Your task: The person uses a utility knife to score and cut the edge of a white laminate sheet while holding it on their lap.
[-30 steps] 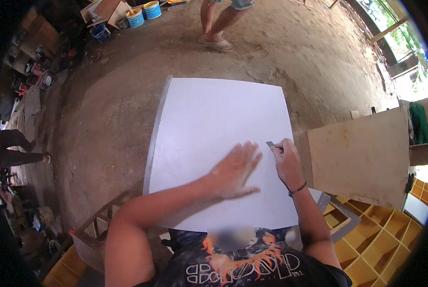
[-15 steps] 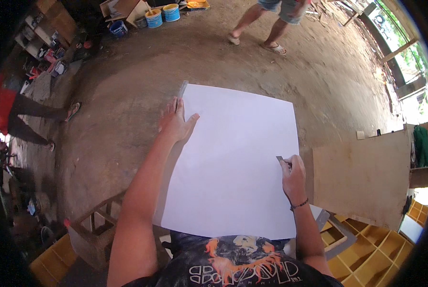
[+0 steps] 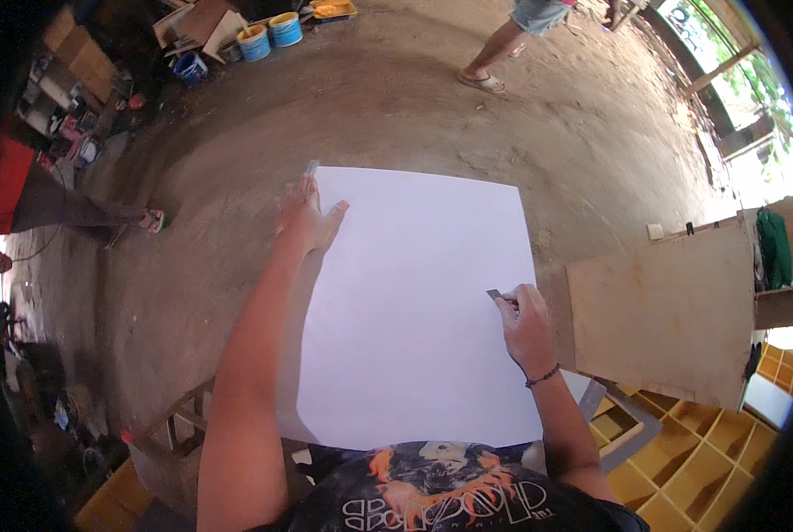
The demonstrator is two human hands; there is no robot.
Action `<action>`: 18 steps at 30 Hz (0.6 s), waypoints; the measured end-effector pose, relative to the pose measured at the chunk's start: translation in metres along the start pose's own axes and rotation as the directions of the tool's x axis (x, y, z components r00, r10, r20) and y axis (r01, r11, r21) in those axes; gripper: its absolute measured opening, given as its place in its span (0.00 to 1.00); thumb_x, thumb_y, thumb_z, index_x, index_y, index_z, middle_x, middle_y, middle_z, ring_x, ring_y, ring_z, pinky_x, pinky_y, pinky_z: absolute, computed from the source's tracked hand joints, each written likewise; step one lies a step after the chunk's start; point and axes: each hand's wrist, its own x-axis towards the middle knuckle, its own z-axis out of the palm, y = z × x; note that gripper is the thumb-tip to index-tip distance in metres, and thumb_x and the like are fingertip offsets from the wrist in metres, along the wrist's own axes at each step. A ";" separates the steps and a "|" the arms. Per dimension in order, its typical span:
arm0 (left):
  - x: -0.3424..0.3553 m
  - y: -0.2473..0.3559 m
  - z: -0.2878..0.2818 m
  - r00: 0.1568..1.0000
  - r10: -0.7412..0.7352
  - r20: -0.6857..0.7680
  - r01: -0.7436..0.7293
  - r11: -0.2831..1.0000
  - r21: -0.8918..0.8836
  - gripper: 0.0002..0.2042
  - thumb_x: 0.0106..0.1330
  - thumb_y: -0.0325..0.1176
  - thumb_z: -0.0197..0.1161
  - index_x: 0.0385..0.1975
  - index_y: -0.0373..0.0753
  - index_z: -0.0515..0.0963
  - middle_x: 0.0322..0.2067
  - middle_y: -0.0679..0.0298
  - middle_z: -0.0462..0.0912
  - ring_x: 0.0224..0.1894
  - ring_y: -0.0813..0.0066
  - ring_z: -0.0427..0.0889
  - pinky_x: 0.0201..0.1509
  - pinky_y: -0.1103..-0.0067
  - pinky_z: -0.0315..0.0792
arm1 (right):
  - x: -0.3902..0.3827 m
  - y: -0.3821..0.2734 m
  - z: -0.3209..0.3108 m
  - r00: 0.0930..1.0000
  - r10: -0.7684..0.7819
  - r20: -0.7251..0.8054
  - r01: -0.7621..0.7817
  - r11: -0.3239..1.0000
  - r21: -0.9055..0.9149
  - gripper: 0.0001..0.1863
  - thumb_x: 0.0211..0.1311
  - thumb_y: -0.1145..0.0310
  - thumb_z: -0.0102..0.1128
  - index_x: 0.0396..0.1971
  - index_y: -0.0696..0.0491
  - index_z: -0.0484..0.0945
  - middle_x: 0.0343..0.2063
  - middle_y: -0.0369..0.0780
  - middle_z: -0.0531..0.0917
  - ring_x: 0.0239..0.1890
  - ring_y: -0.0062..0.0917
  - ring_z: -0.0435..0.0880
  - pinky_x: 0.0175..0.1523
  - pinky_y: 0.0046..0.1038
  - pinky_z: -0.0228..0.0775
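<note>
A large white sheet [image 3: 414, 310] lies in front of me, reaching back from my shirt. My left hand [image 3: 309, 220] rests at its far left edge, fingers stretched out along the edge and thumb spread on the white surface. Just past those fingertips a short end of a grey strip [image 3: 312, 167] sticks out; the remainder is hidden. Near the sheet's right edge, my right hand [image 3: 527, 330] is closed around a small flat dark blade [image 3: 494, 294]. The blade's slanted tip points left over the sheet; any handle is hidden in the fingers.
A plain board [image 3: 662, 310] stands at my right, above yellow compartmented frames [image 3: 698, 461]. A wooden frame [image 3: 179, 426] is at lower left. Blue buckets [image 3: 254, 43] stand far back. A person in shorts [image 3: 494, 58] walks behind; another in red [image 3: 11, 182] is at left.
The whole view has shifted, so the sheet and both hands sit slightly farther left. Both hands keep their hold and pose. The person in shorts has stepped rightward.
</note>
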 end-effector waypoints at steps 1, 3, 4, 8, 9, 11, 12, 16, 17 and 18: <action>0.006 0.006 -0.002 1.000 -0.016 -0.001 0.016 1.000 0.015 0.52 0.78 0.72 0.46 0.88 0.38 0.45 0.90 0.61 0.41 0.90 0.55 0.42 0.92 0.55 0.34 | 0.000 0.000 -0.001 1.000 -0.007 0.010 0.007 1.000 0.002 0.11 0.72 0.70 0.70 0.36 0.57 0.76 0.36 0.47 0.81 0.42 0.45 0.81 0.50 0.47 0.72; 0.020 0.012 -0.005 1.000 0.006 0.008 -0.006 1.000 0.029 0.52 0.78 0.72 0.46 0.88 0.38 0.45 0.90 0.61 0.42 0.90 0.56 0.41 0.92 0.55 0.33 | -0.001 0.008 0.002 1.000 -0.026 -0.016 0.026 1.000 -0.005 0.11 0.72 0.70 0.70 0.36 0.57 0.76 0.36 0.47 0.81 0.42 0.45 0.81 0.50 0.48 0.71; 0.026 0.012 -0.005 1.000 -0.002 0.015 0.001 0.999 0.038 0.51 0.78 0.73 0.46 0.88 0.38 0.45 0.90 0.61 0.42 0.90 0.57 0.40 0.92 0.55 0.33 | 0.001 0.010 0.004 0.998 -0.067 -0.022 0.067 0.998 -0.006 0.11 0.72 0.70 0.70 0.36 0.56 0.76 0.35 0.47 0.81 0.42 0.45 0.81 0.50 0.48 0.71; 0.055 0.017 0.000 1.000 0.014 0.008 -0.015 0.999 0.038 0.51 0.78 0.73 0.46 0.88 0.36 0.48 0.89 0.60 0.44 0.91 0.59 0.39 0.92 0.56 0.31 | 0.002 0.007 0.003 0.996 -0.077 -0.040 0.075 0.995 -0.059 0.10 0.71 0.70 0.71 0.36 0.56 0.76 0.36 0.46 0.81 0.42 0.45 0.81 0.50 0.48 0.71; 0.061 0.020 0.002 1.000 0.008 0.014 -0.009 0.998 0.055 0.52 0.78 0.73 0.46 0.87 0.34 0.50 0.89 0.58 0.45 0.91 0.57 0.38 0.92 0.55 0.31 | 0.002 0.007 0.004 0.995 -0.086 -0.040 0.084 0.995 -0.050 0.11 0.71 0.69 0.71 0.36 0.55 0.76 0.36 0.46 0.81 0.42 0.45 0.81 0.50 0.48 0.71; 0.069 0.032 0.001 1.000 0.018 0.018 -0.019 0.997 0.075 0.52 0.78 0.73 0.46 0.86 0.32 0.52 0.89 0.57 0.45 0.91 0.55 0.38 0.92 0.55 0.31 | 0.003 0.008 0.004 0.995 -0.086 -0.052 0.083 0.996 -0.044 0.11 0.71 0.69 0.71 0.36 0.55 0.76 0.36 0.46 0.81 0.42 0.45 0.81 0.51 0.47 0.72; 0.069 0.036 0.002 1.000 0.019 0.022 -0.021 0.995 0.094 0.52 0.78 0.73 0.46 0.86 0.31 0.53 0.89 0.54 0.45 0.90 0.53 0.37 0.92 0.54 0.31 | 0.004 0.008 0.004 0.995 -0.089 -0.036 0.088 0.996 -0.034 0.11 0.71 0.68 0.71 0.36 0.55 0.76 0.36 0.46 0.82 0.42 0.45 0.81 0.51 0.47 0.72; 0.056 0.082 0.002 0.981 0.178 0.080 -0.185 0.979 0.086 0.52 0.79 0.72 0.47 0.85 0.30 0.54 0.88 0.48 0.45 0.90 0.47 0.37 0.91 0.52 0.30 | 0.006 0.012 0.002 0.995 -0.099 -0.032 0.099 0.995 -0.001 0.11 0.71 0.68 0.71 0.36 0.55 0.76 0.35 0.45 0.82 0.43 0.45 0.81 0.50 0.47 0.72; 0.051 0.096 0.005 0.980 0.186 0.076 -0.192 0.977 0.089 0.52 0.79 0.72 0.47 0.85 0.30 0.54 0.88 0.48 0.45 0.90 0.47 0.37 0.91 0.52 0.30 | 0.006 0.012 0.001 0.995 -0.096 -0.041 0.096 0.995 -0.002 0.11 0.71 0.68 0.71 0.36 0.55 0.76 0.35 0.45 0.82 0.43 0.45 0.81 0.50 0.47 0.72; 0.046 0.111 0.009 0.958 0.283 0.055 -0.286 0.956 0.065 0.51 0.79 0.71 0.48 0.85 0.29 0.54 0.87 0.46 0.47 0.90 0.46 0.39 0.91 0.51 0.32 | 0.007 0.011 0.000 0.994 -0.104 -0.039 0.104 0.995 -0.003 0.11 0.71 0.68 0.71 0.36 0.55 0.76 0.35 0.46 0.82 0.42 0.45 0.82 0.49 0.46 0.73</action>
